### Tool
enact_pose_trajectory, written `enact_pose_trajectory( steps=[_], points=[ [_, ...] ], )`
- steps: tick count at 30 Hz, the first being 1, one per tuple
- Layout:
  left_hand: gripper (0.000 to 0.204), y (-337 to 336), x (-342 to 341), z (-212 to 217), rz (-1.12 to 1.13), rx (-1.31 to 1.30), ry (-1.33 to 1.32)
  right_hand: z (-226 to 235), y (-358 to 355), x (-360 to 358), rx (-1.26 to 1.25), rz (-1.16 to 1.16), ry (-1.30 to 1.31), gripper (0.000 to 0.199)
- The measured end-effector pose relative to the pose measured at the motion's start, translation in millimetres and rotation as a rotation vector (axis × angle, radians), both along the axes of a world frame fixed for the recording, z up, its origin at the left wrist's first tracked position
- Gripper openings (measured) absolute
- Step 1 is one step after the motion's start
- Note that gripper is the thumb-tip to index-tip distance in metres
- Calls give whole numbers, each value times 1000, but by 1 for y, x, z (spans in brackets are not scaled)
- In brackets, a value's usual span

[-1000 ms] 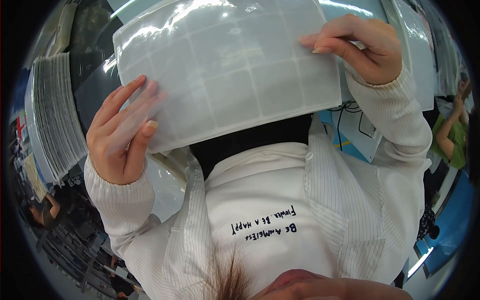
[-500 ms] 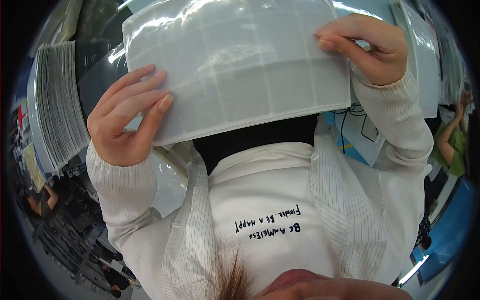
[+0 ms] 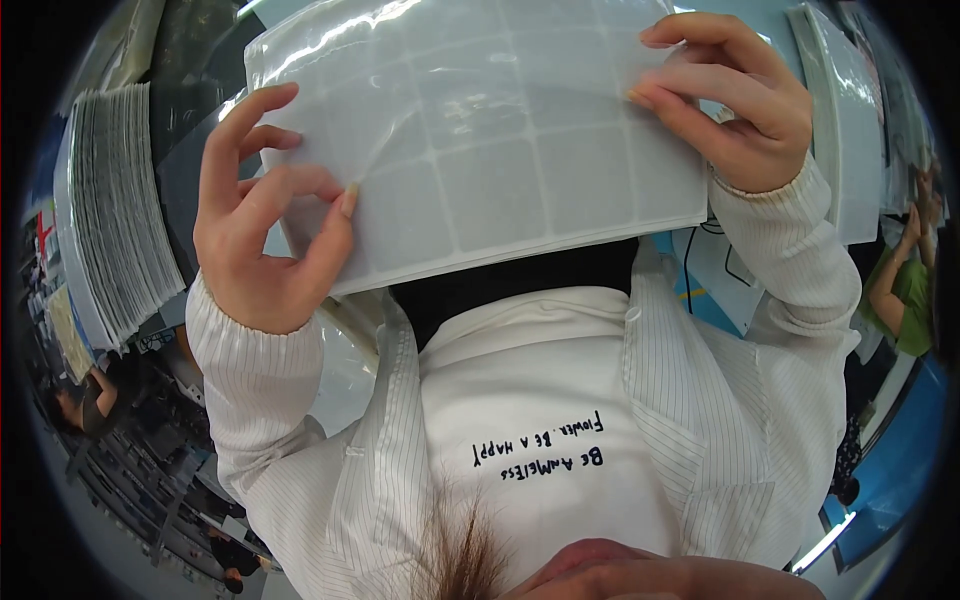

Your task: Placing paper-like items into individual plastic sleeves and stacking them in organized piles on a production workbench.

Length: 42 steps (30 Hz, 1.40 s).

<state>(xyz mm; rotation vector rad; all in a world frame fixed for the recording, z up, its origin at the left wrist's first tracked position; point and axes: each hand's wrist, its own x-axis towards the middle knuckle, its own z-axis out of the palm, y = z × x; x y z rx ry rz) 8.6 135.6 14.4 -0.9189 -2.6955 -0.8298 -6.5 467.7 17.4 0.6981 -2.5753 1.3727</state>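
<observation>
In front of me lies a glossy, translucent plastic sheet [image 3: 480,140], crossed by a grid of pale lines. Several thin layers show along its near edge. My left hand [image 3: 265,220] pinches this sheet between thumb and a finger near its left side, with the other fingers raised and curled. At the sheet's upper right, my right hand [image 3: 745,105] has thumb and a finger closed together on the plastic, and another finger reaches above them. How many layers each pinch holds cannot be made out.
A tall stack of thin sheets [image 3: 120,215] stands at the left. More plastic-covered sheets [image 3: 840,120] lie at the right, near dark cables [image 3: 690,255]. A person in green [image 3: 905,290] is at the far right, another person [image 3: 95,395] at the far left.
My left hand has shifted slightly right, its fingers lifting and its pinch tightening on the sheet. My right hand's upper finger has spread from the thumb. The sheet has moved slightly.
</observation>
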Motion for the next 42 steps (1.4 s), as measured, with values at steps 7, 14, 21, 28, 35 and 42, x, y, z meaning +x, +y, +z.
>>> enact_pose_trajectory(
  steps=[7,14,21,28,35,42],
  points=[
    [13,3,2,0,78,-25,-55,10,-11,5,118,-67,20,15],
    [12,7,3,-2,270,-40,-112,1,-9,6,120,-209,65,36],
    [14,11,1,-8,380,-50,-66,-10,19,-5,191,-387,289,53],
    [16,10,-2,-8,361,-91,-27,23,-2,-1,401,141,465,60],
    [24,4,-4,-13,361,88,-1,-8,-4,-5,759,382,124,85],
    [30,-56,-7,25,384,-311,69,-2,-8,3,704,290,115,95]
  ],
)
